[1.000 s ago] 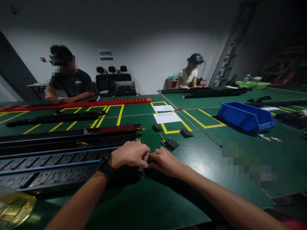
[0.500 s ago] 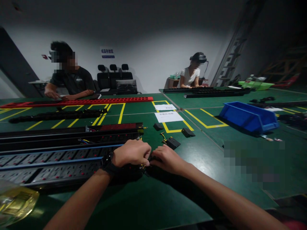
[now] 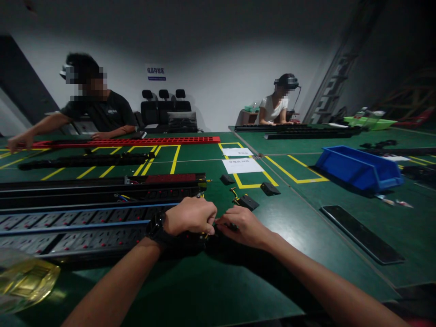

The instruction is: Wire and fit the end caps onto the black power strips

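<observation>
Long power strips (image 3: pixel 102 236) with grey sockets and red switches lie side by side at the left. My left hand (image 3: pixel 190 215), with a black watch on its wrist, is closed at the near strip's right end. A bit of yellow wire (image 3: pixel 205 235) shows below its fingertips. Just to its right, my right hand (image 3: pixel 243 225) is closed in a pinch, its fingertips almost meeting the left ones. What either hand pinches is hidden or too small to tell. Behind the right hand lies a black end cap (image 3: pixel 247 202) with a yellow-green wire.
Two more black caps (image 3: pixel 270 189) sit near paper labels (image 3: pixel 242 165). A blue bin (image 3: pixel 361 170) and a phone (image 3: pixel 363 234) are on the right. A red rail (image 3: pixel 163 141) crosses the far side. A yellow-based clear container (image 3: pixel 29 281) stands front left. Two people sit opposite.
The person at the far left has stretched an arm leftward along the red rail. My view has shifted slightly left; my hands stay at the strip's end in nearly the same pose.
</observation>
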`<state>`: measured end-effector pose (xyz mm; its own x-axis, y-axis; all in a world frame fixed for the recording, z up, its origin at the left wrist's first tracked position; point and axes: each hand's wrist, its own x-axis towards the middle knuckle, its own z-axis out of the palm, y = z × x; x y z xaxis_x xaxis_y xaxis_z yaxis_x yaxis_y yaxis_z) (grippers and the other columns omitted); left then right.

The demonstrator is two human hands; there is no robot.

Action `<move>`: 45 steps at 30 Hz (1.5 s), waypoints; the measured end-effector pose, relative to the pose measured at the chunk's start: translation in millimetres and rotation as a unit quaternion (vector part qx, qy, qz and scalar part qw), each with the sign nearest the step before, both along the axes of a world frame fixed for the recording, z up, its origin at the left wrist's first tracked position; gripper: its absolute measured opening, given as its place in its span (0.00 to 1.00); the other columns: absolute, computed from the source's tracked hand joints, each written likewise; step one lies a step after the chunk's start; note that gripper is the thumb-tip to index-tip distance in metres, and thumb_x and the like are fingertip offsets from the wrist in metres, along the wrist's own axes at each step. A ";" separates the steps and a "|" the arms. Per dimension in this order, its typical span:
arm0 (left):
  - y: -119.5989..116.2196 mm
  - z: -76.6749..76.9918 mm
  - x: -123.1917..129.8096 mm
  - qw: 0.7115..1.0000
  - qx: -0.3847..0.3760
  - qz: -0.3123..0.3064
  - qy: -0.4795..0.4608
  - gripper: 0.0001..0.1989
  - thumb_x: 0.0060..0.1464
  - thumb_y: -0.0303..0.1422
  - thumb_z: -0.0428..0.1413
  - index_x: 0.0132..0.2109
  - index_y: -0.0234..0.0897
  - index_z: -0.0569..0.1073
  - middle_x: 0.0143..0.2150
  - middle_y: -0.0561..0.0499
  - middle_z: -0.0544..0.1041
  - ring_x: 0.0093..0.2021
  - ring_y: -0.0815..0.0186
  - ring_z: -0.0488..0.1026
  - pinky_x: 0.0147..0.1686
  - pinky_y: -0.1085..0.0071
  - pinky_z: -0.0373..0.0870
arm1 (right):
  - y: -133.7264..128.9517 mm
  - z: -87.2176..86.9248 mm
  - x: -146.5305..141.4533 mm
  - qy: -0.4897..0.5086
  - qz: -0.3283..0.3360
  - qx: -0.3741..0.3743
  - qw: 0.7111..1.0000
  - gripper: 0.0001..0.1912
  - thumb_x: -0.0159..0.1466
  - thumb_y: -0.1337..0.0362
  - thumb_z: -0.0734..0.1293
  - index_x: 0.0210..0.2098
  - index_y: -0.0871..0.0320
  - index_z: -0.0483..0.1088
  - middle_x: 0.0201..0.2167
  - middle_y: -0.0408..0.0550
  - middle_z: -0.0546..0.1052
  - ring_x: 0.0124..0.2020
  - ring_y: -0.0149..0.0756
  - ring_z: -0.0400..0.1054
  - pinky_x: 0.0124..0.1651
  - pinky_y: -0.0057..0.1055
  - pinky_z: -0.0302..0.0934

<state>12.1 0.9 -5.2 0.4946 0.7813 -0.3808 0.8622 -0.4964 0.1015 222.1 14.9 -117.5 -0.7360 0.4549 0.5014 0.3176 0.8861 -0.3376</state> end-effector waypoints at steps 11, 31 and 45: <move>0.4 1.0 -0.3 1.000 -0.006 0.000 0.002 0.11 0.55 0.45 0.65 0.37 0.44 0.77 0.37 0.51 0.81 0.40 0.57 0.79 0.37 0.69 0.68 | -2.7 1.1 0.8 -0.028 -0.030 -0.020 0.999 0.08 0.67 0.68 0.68 0.45 0.56 0.77 0.29 0.45 0.80 0.28 0.34 0.72 0.35 0.29 0.58; -1.6 5.6 1.7 1.000 -0.013 0.005 0.008 0.10 0.55 0.43 0.65 0.37 0.44 0.77 0.38 0.51 0.82 0.40 0.57 0.79 0.37 0.69 0.68 | -3.5 1.8 0.1 -0.026 -0.028 -0.019 0.999 0.07 0.67 0.68 0.67 0.44 0.57 0.76 0.26 0.43 0.77 0.26 0.33 0.70 0.33 0.28 0.56; -1.6 3.6 0.3 1.000 -0.006 -0.001 0.000 0.11 0.55 0.44 0.65 0.36 0.43 0.77 0.37 0.52 0.82 0.40 0.57 0.79 0.35 0.69 0.66 | -5.0 2.6 -0.3 -0.026 -0.030 -0.013 0.999 0.06 0.68 0.68 0.67 0.44 0.57 0.75 0.25 0.43 0.76 0.25 0.33 0.69 0.33 0.29 0.54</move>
